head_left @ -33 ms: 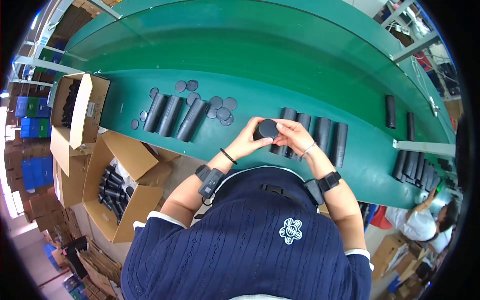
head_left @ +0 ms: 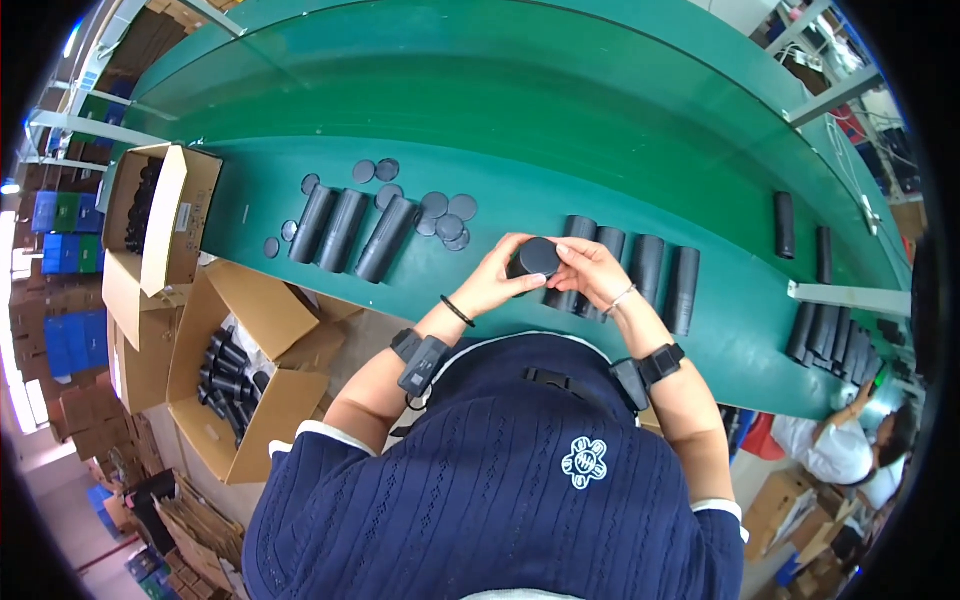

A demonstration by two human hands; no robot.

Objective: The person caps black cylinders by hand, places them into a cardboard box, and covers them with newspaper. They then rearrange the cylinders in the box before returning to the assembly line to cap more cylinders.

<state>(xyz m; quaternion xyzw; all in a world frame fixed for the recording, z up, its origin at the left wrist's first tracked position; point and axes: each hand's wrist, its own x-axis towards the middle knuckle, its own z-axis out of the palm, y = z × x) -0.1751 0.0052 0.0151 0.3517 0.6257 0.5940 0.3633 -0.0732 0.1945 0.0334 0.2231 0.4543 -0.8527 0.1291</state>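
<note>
Between my hands, over the near part of the green bench, a black tube (head_left: 517, 266) is held with one end facing up. A flat round black cap (head_left: 539, 256) covers that end. My left hand (head_left: 490, 282) is closed around the tube's side from the left. At the right, my right hand (head_left: 598, 274) pinches the cap's edge with fingers and thumb. Just beyond and under my right hand several black tubes (head_left: 684, 290) lie side by side. Farther left lie three more tubes (head_left: 343, 230) and several loose black discs (head_left: 462, 207).
An open carton (head_left: 190, 215) with black parts stands at the bench's left end. Below it another open carton (head_left: 205, 430) holds black funnel-shaped parts. More tubes (head_left: 822, 330) lie at the far right, near a white metal bar (head_left: 850, 297) and another person (head_left: 840, 445).
</note>
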